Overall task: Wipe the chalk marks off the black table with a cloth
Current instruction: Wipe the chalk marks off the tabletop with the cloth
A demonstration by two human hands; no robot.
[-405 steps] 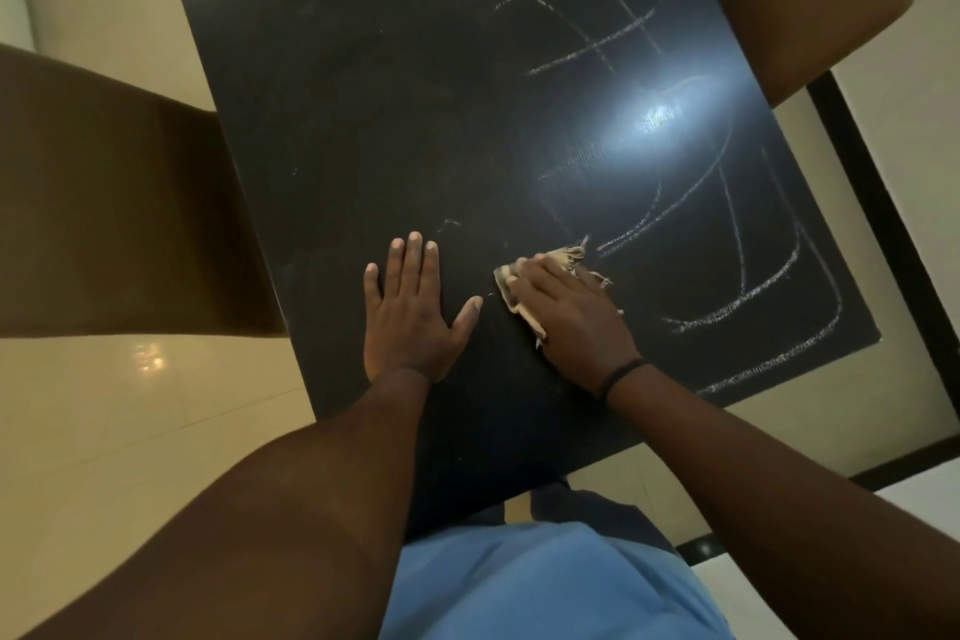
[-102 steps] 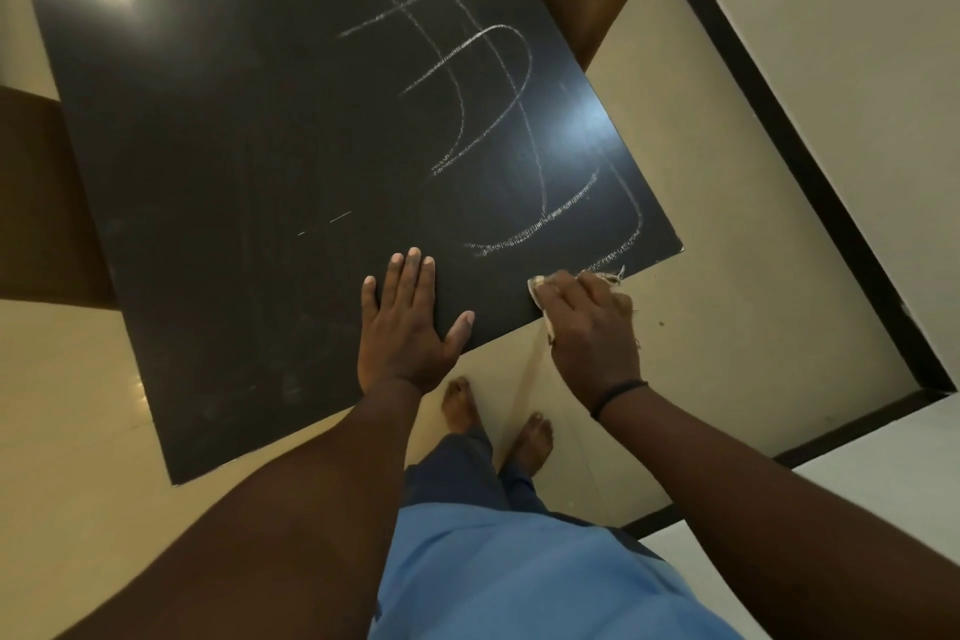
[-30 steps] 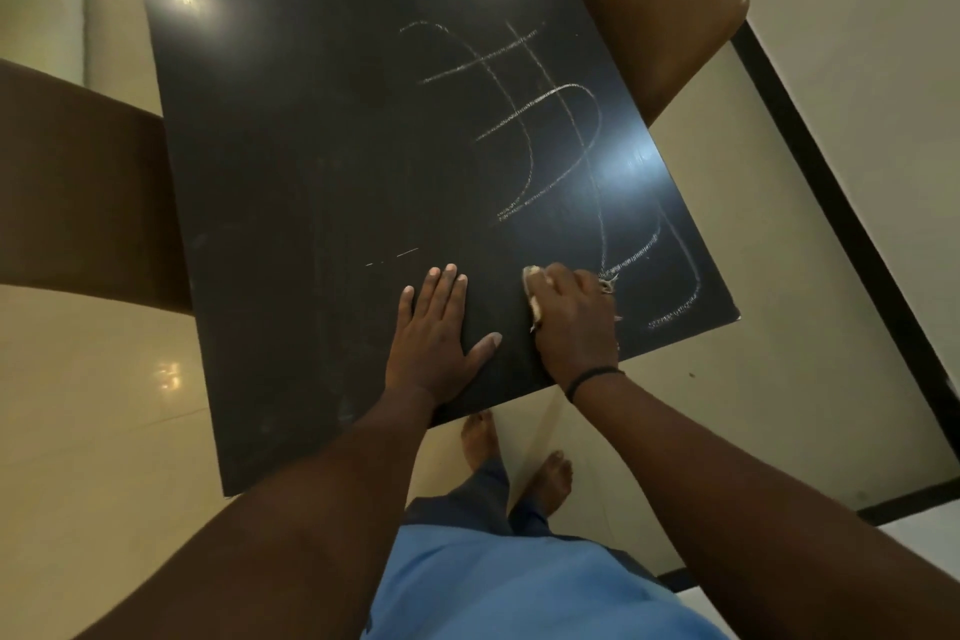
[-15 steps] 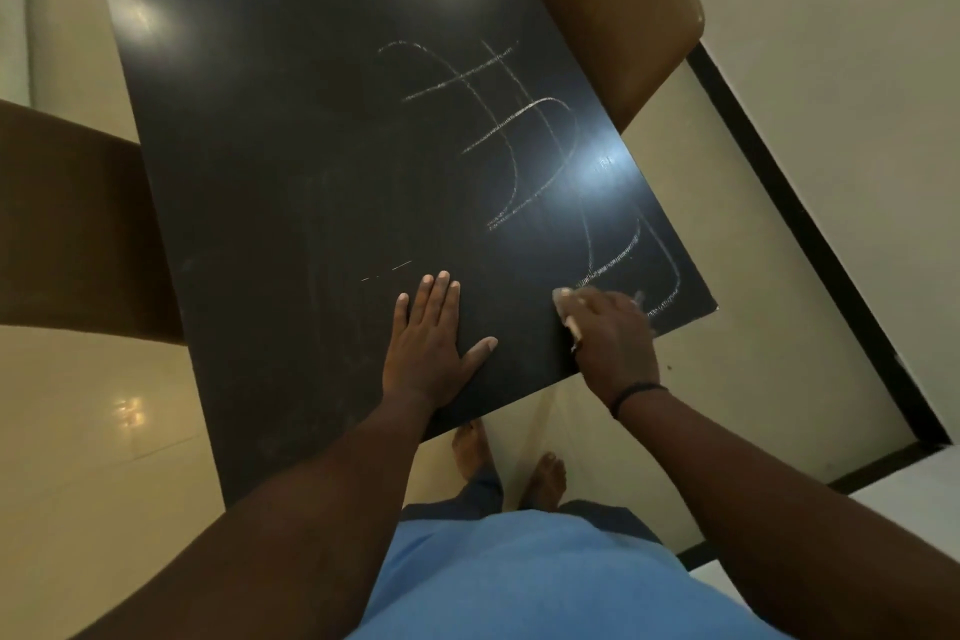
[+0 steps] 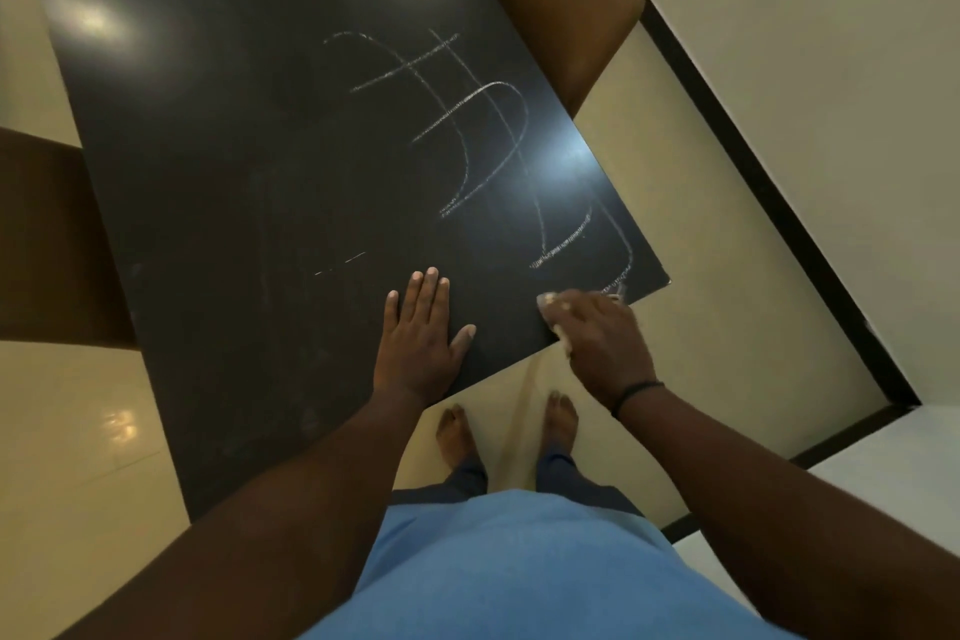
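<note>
The black table fills the upper left of the view. White chalk marks cross its right half, running down toward the near right corner. My right hand grips a small pale cloth against the table's near edge, close to that corner; most of the cloth is hidden under the fingers. My left hand lies flat on the tabletop, fingers straight, to the left of the right hand. A short faint chalk streak sits beyond the left hand.
A brown chair stands at the table's far right side, and another brown seat at its left. My bare feet are on the cream tiled floor below the table edge. A dark skirting line runs along the wall.
My right hand with the cloth has slid right and toward the near edge, close to the corner. Chalk lines near the edge have shortened. The left hand stays flat in place.
</note>
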